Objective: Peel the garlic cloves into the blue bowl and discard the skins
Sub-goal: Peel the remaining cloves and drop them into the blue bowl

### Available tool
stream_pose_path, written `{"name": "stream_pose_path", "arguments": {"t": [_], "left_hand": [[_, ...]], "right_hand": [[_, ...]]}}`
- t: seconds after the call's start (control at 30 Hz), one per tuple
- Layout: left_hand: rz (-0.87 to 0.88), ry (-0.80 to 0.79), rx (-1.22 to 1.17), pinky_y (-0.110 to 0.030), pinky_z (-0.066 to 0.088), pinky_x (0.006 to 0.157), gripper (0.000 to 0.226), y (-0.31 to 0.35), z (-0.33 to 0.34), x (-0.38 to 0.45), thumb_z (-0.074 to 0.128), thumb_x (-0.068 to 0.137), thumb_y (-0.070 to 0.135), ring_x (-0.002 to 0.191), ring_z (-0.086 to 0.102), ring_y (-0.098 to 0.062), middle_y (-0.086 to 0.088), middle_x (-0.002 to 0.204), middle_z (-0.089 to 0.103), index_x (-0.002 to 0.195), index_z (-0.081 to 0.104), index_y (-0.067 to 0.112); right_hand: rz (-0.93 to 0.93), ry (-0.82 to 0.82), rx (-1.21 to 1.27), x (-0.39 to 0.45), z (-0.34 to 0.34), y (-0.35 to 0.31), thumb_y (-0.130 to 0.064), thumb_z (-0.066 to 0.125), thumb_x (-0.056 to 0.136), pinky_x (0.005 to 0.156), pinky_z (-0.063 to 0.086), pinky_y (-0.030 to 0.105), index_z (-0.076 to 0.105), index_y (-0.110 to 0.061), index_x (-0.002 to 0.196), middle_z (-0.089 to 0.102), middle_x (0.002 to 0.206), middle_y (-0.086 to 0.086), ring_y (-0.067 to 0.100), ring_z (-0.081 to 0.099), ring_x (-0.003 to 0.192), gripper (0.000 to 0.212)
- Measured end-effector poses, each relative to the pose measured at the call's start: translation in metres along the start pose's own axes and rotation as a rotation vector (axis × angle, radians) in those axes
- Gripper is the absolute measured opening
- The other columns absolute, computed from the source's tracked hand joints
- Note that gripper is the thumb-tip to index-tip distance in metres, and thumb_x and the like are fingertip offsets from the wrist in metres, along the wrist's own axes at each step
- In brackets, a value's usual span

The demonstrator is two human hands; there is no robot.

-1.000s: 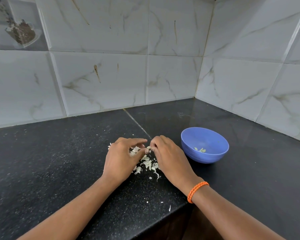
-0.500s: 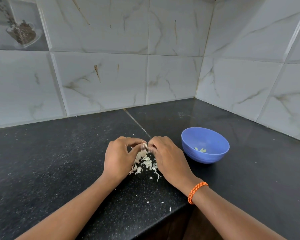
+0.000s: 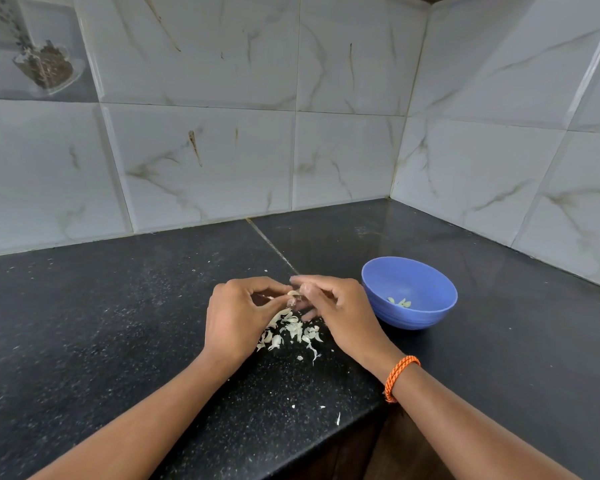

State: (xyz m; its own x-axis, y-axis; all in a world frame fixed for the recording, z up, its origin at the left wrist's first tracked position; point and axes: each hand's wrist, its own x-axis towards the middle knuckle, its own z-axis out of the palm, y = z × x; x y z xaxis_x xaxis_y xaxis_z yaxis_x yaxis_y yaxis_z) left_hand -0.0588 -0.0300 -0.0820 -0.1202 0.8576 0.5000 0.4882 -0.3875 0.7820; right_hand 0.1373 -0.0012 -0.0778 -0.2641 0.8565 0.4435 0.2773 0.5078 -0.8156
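A small pale garlic clove point(image 3: 293, 294) is pinched between the fingertips of my left hand point(image 3: 238, 318) and my right hand point(image 3: 340, 315), just above the black counter. My right fingers look blurred. Below the hands lies a pile of white garlic skins point(image 3: 291, 332). The blue bowl point(image 3: 430, 315) stands right of my right hand, close to its knuckles, with a few peeled cloves point(image 3: 399, 302) at its bottom. An orange band point(image 3: 399, 375) circles my right wrist.
The black stone counter point(image 3: 118, 323) meets tiled walls at the back and right, forming a corner. Its front edge point(image 3: 309, 441) steps inward just below the hands. Small skin flecks point(image 3: 338, 418) lie near that edge.
Both hands have lifted slightly off the skin pile and drawn the clove up between their fingertips. More of the skins now show beneath them. The bowl has not moved.
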Motion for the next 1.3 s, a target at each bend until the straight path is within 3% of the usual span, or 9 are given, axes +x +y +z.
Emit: {"name": "stream_pose_path", "arguments": {"t": [0.07,0.27,0.47,0.6,0.73,0.83,0.93,1.17,1.3], "left_hand": [[-0.008,0.013,0.016,-0.048,0.064,0.072,0.009,-0.001,0.001,0.000,0.093,0.083,0.037,0.071,0.077,-0.009,0.021,0.078,0.079,0.086,0.085,0.039],[-0.020,0.013,0.064,-0.051,0.060,0.061,0.014,0.001,-0.001,0.000,0.092,0.084,0.037,0.058,0.071,-0.021,0.012,0.064,0.074,0.076,0.080,0.038],[0.010,-0.022,0.128,-0.033,0.060,0.064,0.012,0.005,0.002,-0.001,0.080,0.098,0.028,0.059,0.072,-0.001,0.021,0.067,0.074,0.094,0.084,0.039],[0.005,0.005,0.159,-0.034,0.063,0.068,0.012,0.003,0.001,0.000,0.079,0.098,0.027,0.059,0.072,0.002,0.022,0.073,0.077,0.104,0.085,0.036],[0.054,0.082,0.252,-0.026,0.054,0.061,0.007,0.000,-0.002,0.002,0.088,0.089,0.036,0.069,0.069,0.003,0.033,0.079,0.074,0.087,0.083,0.040],[0.065,0.075,0.204,-0.034,0.060,0.067,0.011,-0.003,0.001,0.002,0.082,0.096,0.033,0.071,0.070,-0.004,0.032,0.091,0.077,0.102,0.084,0.041],[0.068,0.071,0.190,-0.038,0.062,0.075,0.018,-0.009,0.000,0.004,0.075,0.101,0.034,0.078,0.072,-0.007,0.024,0.098,0.079,0.116,0.082,0.041],[0.048,0.054,0.203,-0.030,0.054,0.085,0.015,-0.012,0.000,0.005,0.072,0.102,0.033,0.105,0.061,0.005,0.024,0.107,0.076,0.110,0.081,0.043],[0.050,0.047,0.211,-0.027,0.051,0.082,0.016,-0.015,0.002,0.005,0.072,0.102,0.034,0.108,0.059,0.004,0.023,0.107,0.075,0.111,0.081,0.044]], "right_hand": [[0.019,-0.023,0.081,-0.001,0.001,0.000,-0.007,0.069,0.102,0.079,0.067,0.039,0.081,-0.008,0.119,0.083,0.099,0.003,0.022,0.080,0.086,0.020],[0.060,-0.018,0.266,-0.001,0.000,-0.008,-0.004,0.077,0.096,0.078,0.064,0.031,0.079,0.000,0.105,0.080,0.090,0.014,0.028,0.079,0.082,0.010],[-0.051,0.031,-0.027,0.002,0.000,-0.005,-0.007,0.079,0.096,0.074,0.062,0.024,0.083,-0.011,0.103,0.081,0.087,-0.003,0.013,0.078,0.079,0.009],[-0.073,0.050,-0.290,0.001,-0.006,-0.002,-0.013,0.079,0.096,0.075,0.061,0.023,0.083,-0.019,0.100,0.079,0.084,-0.012,0.003,0.074,0.081,0.008],[-0.128,-0.004,-0.553,0.001,-0.009,-0.003,-0.022,0.075,0.099,0.077,0.056,0.030,0.083,-0.023,0.100,0.078,0.092,-0.008,0.009,0.069,0.084,0.008],[-0.146,-0.063,-0.686,0.002,-0.009,-0.001,-0.018,0.067,0.103,0.075,0.054,0.038,0.082,-0.024,0.103,0.073,0.094,-0.003,0.017,0.065,0.084,0.016],[-0.149,-0.115,-0.749,0.001,-0.008,-0.001,-0.014,0.062,0.105,0.076,0.056,0.043,0.082,-0.022,0.108,0.072,0.099,0.000,0.021,0.066,0.087,0.021],[-0.196,-0.244,-0.862,0.001,-0.005,-0.007,0.000,0.056,0.103,0.075,0.051,0.038,0.078,-0.018,0.116,0.066,0.103,0.001,0.023,0.062,0.097,0.031],[-0.205,-0.135,-0.850,0.021,-0.023,-0.028,-0.001,0.063,0.100,0.062,0.041,0.035,0.080,-0.016,0.099,0.060,0.086,-0.002,0.020,0.057,0.076,0.023]]}}
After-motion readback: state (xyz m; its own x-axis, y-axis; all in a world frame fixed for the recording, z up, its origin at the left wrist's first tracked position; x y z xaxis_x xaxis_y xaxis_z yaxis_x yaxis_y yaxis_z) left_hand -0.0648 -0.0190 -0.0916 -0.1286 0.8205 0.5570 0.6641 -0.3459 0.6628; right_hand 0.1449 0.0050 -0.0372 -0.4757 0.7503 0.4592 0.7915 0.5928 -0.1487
